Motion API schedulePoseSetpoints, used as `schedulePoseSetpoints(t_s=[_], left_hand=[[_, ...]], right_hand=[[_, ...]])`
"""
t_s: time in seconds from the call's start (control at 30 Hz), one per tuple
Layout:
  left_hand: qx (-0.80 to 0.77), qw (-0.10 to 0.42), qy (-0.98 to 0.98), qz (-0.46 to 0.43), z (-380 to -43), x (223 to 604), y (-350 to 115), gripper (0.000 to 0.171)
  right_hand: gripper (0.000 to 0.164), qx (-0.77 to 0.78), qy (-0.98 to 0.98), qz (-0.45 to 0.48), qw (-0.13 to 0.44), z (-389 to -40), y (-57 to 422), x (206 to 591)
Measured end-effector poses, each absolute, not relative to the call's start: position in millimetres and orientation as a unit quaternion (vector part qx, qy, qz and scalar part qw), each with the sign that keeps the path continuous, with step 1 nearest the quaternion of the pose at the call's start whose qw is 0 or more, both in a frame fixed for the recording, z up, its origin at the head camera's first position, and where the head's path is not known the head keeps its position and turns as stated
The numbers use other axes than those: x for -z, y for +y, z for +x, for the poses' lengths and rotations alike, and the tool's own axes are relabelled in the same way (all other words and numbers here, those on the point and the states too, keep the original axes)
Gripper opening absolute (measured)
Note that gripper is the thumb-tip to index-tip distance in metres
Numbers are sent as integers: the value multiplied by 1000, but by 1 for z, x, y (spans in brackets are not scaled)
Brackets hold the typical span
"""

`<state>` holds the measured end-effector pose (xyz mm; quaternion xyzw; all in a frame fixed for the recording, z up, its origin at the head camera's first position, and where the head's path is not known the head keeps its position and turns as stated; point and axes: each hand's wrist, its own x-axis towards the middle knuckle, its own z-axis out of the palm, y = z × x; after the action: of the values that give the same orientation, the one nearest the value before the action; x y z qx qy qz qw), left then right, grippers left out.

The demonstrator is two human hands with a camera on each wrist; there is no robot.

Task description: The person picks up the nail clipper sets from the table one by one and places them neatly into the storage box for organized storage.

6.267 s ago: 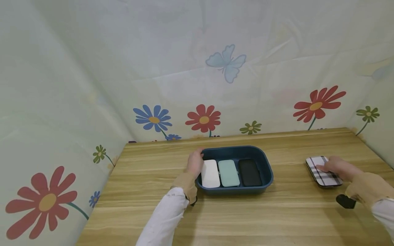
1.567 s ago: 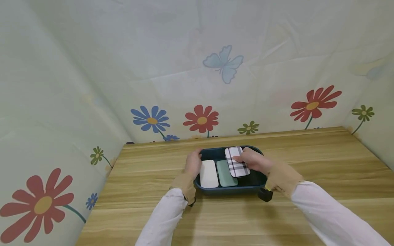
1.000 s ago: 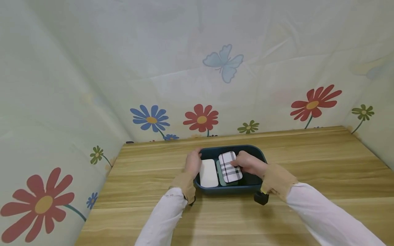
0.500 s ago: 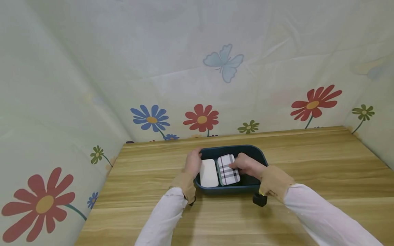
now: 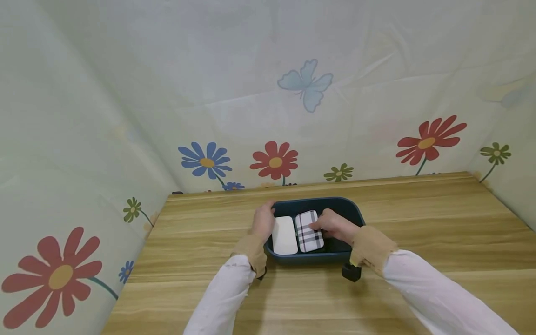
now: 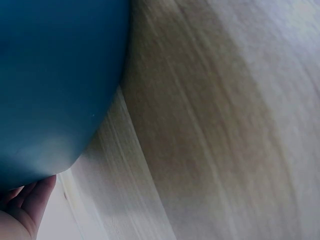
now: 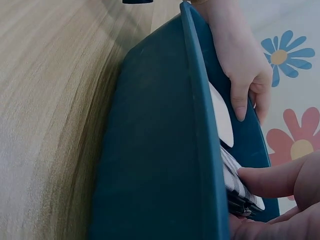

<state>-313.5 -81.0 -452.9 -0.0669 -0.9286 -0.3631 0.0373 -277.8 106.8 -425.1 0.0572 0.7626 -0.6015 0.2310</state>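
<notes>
A dark blue open box (image 5: pixel 310 258) stands on the table. My left hand (image 5: pixel 264 223) grips its left rim, with the thumb inside the wall in the right wrist view. My right hand (image 5: pixel 335 224) reaches into the box and pinches a white-and-black plaid flat case (image 5: pixel 310 239), thumb on top; a metal clasp shows on its edge in the right wrist view. The plaid case lies where the mint case was seen, covering it. A white case (image 5: pixel 284 236) sits to its left. On the right, a black case (image 5: pixel 338 247) is mostly hidden behind my right hand.
The wood-grain table (image 5: pixel 439 223) reaches back to a white cloth wall (image 5: pixel 234 93) printed with flowers and a butterfly. Similar cloth hangs at the left and right. A black wrist-camera piece (image 5: pixel 351 272) hangs under my right wrist, near the box's front wall.
The plaid case has gone from the table at right into the box, then slid left and toward me until it covers the mint case. My left hand has stayed on the rim.
</notes>
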Motion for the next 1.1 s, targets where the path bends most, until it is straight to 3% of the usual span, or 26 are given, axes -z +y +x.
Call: schedulePoseSetpoints(t_s=[0.27,0.63,1.1], left_hand=[[370,38,-926,-63,-315,454,-81,36],[372,33,-926,-63,-316,456,-81,38],[370,39,-926,-65,-317,458,-82,36]], right_hand=[[34,579,782,57,224,-277,103,422],[19,514,825,46,230,-276,102,419],[23,391,887,31,245,-281,103,415]])
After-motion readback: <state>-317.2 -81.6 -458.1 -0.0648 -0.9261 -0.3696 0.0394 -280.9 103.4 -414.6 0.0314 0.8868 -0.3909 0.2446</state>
